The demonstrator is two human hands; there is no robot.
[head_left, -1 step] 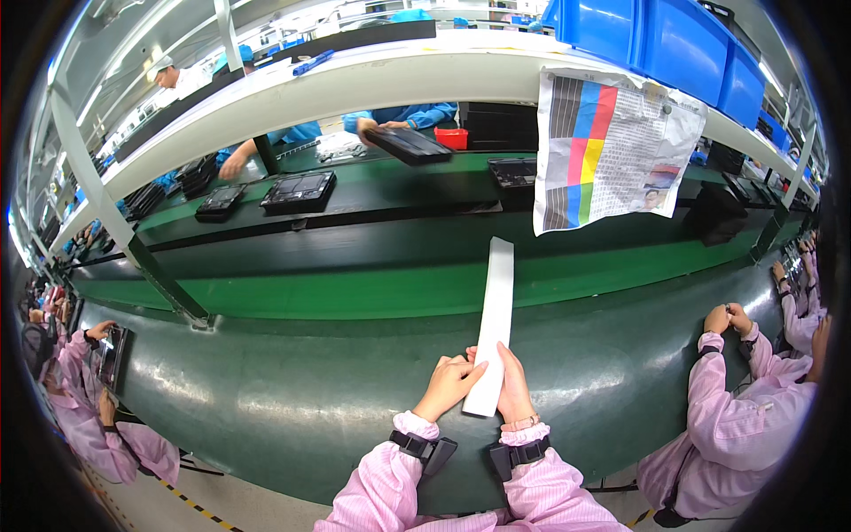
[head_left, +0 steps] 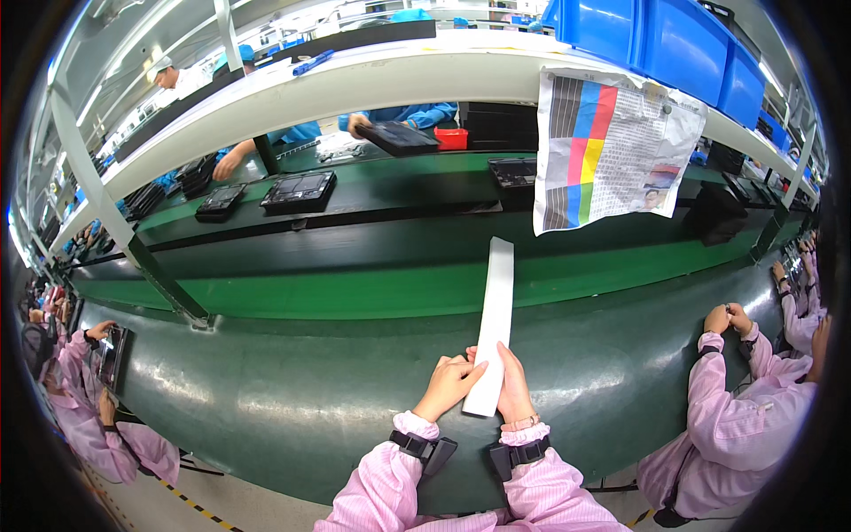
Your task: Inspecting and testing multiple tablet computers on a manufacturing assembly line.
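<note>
Between my two hands stands a long, narrow white strip [head_left: 498, 306], smooth and slightly bent, its far end pointing away from me over the bench. I cannot tell if it is paper, foam or plastic. My left hand [head_left: 448, 387] is closed on its near end, thumb lying across the lower part. My right hand [head_left: 513, 390] wraps the same end from the right, with its thumb along the edge; some fingers of both hands are hidden behind the strip. Both wrists wear black bands over pink sleeves, above the green bench top [head_left: 301, 381].
Beyond the bench, a dark conveyor carries open black devices [head_left: 299, 191]. A co-worker opposite holds a black device [head_left: 397, 137] near a red box [head_left: 451, 138]. A printed sheet [head_left: 612, 151] hangs from the white shelf [head_left: 425, 73], below blue bins [head_left: 678, 44]. Pink-sleeved co-workers sit either side.
Across the conveyor, the co-worker's hand and the black device have shifted slightly left and up. Another hand at the far left has moved a little. My hands and the white strip look the same.
</note>
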